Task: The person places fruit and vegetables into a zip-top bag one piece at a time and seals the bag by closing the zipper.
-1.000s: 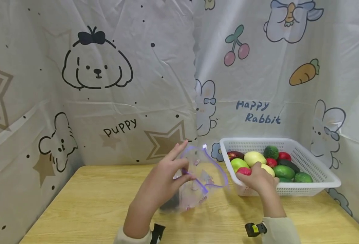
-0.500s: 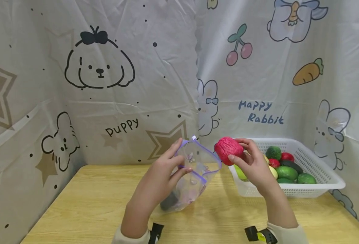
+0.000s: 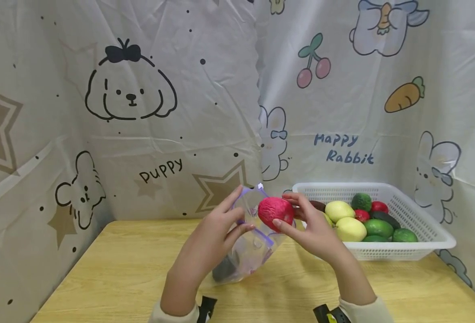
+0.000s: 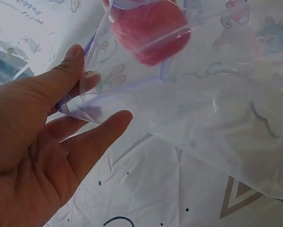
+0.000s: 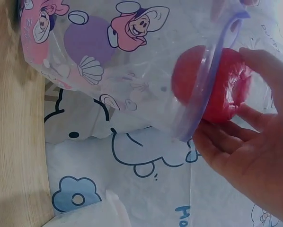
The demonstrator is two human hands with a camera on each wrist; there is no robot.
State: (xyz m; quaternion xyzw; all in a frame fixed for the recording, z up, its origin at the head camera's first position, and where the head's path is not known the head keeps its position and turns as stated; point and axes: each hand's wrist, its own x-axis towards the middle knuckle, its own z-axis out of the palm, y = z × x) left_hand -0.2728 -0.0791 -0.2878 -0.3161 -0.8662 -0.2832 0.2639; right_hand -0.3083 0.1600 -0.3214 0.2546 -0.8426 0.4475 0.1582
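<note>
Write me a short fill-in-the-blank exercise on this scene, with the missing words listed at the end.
1. The left hand holds the clear, printed plastic bag by its ____ rim.
2. The right hand holds exactly ____ red, wrinkled, rounded fruit.
3. In the head view, the white, perforated plastic basket stands to the ____ of the bag.
4. Below the black-outlined dog face on the cloth backdrop, the printed word reads ____.

Missing words: purple; one; right; PUPPY.

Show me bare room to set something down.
The pale wooden table is bare left of the left hand and between the beige sleeves. Crowded: around the clear purple-edged plastic bag, and inside the white perforated plastic basket.
</note>
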